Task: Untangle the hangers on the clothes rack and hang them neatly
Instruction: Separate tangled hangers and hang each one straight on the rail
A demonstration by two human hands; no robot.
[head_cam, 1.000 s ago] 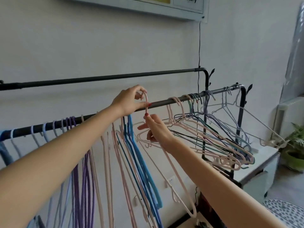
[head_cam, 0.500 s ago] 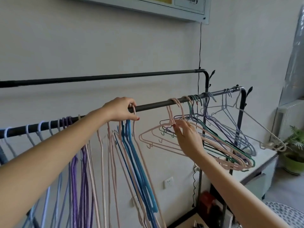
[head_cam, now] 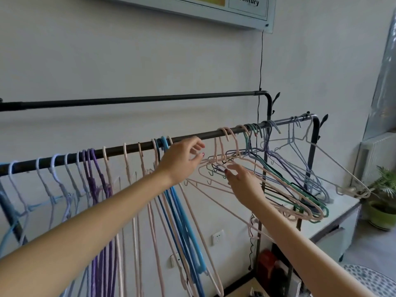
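Now that the pale pink plastic hanger (head_cam: 199, 213) is hanging straight on the black metal rail (head_cam: 132, 147), the left hand (head_cam: 182, 159) is leaving it, fingers apart; the right hand (head_cam: 242, 181), fingers loosely spread, is reaching into the tangled bunch of pink, green and purple hangers (head_cam: 285, 183) further right.

The front rail (head_cam: 132, 147) runs across the view, with the back rail (head_cam: 150, 99) behind and above it. Sorted hangers (head_cam: 94, 168) hang on the front rail's left stretch; the tangled hangers (head_cam: 278, 174) hang on its right stretch. Between the two groups, just under the front rail, is the left hand (head_cam: 182, 160). The right hand (head_cam: 244, 183) is below the front rail, against the tangle's left edge. A counter (head_cam: 342, 202) lies beyond the front rail's right end, with a plant (head_cam: 383, 189) right of that.
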